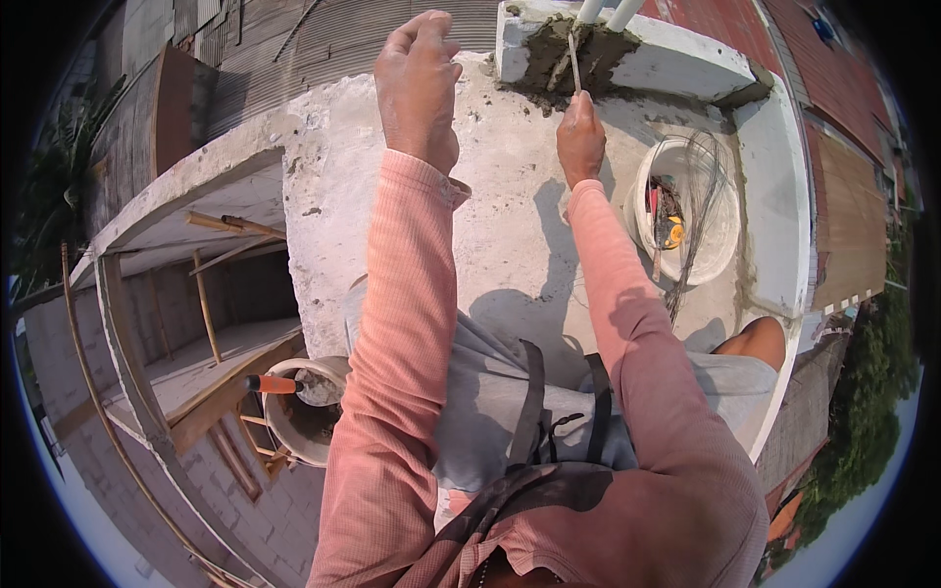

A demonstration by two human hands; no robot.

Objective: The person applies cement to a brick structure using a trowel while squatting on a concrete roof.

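My right hand (581, 137) is wrapped round a thin, pale, rod-like tool (575, 64); its exact kind does not show. The tool's far end meets the dark wet mortar (549, 59) on the low white wall (676, 64). Two white pipes (619, 14) rise from that mortar. Left of it, my left hand (420, 88) is raised over the pale slab's edge, with its back to me. Its fingers are loosely curled in, and nothing shows in them.
A white bucket (642, 220) to the right holds tools, a yellow item and a tangle of thin wire (698, 206). At lower left stands another bucket (277, 431) with an orange-handled trowel (274, 384). The slab (328, 196) drops off on the left beside an unfinished block building (196, 470).
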